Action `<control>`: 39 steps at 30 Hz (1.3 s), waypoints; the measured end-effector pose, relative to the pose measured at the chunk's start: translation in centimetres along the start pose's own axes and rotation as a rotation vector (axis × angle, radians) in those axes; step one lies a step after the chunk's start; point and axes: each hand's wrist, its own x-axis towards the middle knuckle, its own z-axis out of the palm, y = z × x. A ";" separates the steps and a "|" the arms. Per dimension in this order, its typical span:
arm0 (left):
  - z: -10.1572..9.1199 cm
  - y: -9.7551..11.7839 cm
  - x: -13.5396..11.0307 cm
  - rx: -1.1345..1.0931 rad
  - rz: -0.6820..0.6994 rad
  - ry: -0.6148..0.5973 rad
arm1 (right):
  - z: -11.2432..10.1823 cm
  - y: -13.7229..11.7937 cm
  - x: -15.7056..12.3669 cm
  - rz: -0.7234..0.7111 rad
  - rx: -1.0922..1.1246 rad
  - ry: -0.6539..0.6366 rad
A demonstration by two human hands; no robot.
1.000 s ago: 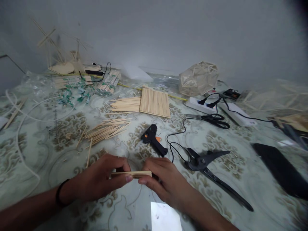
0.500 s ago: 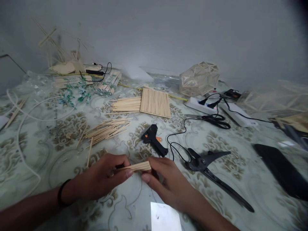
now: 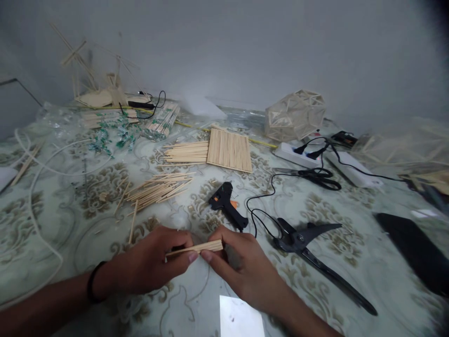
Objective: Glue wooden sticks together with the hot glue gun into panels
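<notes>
My left hand point(image 3: 154, 262) and my right hand point(image 3: 238, 267) both pinch a small bundle of thin wooden sticks point(image 3: 196, 247) held level just above the patterned cloth. The left thumb and fingers close on its left end, the right fingers on its right end. A black band is on my left wrist. Just beyond my right hand lies a black glue gun point(image 3: 226, 206) with its black cord point(image 3: 259, 196). Black cutting shears point(image 3: 315, 252) lie to the right of it.
Loose sticks point(image 3: 157, 187) lie in a heap ahead left, and a flat panel of glued sticks point(image 3: 229, 150) behind them. A stick polyhedron point(image 3: 296, 114), a white power strip point(image 3: 296, 154), scissors point(image 3: 315, 175) and a dark flat object point(image 3: 417, 250) lie to the right. A white sheet point(image 3: 240, 316) lies near me.
The bundle tilted slightly, its right end rising, and my right fingers shifted their grip along it toward the left hand. The view drifted a little.
</notes>
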 end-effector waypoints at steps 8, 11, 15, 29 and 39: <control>-1.0 0.7 0.0 -0.114 -0.072 -0.037 | -1.0 -0.4 0.0 0.013 0.031 -0.152; -1.3 0.6 0.0 -0.147 -0.060 -0.044 | -1.3 -0.6 -0.1 0.016 0.034 -0.194; -1.3 0.3 0.1 -0.160 -0.051 -0.050 | -1.5 -0.3 0.1 0.018 0.114 -0.244; -0.6 0.3 0.1 -0.043 0.003 -0.015 | -0.7 -0.4 0.2 0.184 0.171 -0.159; -1.5 0.4 0.5 -0.120 -0.035 -0.029 | -2.3 -0.3 0.3 0.020 0.348 -0.362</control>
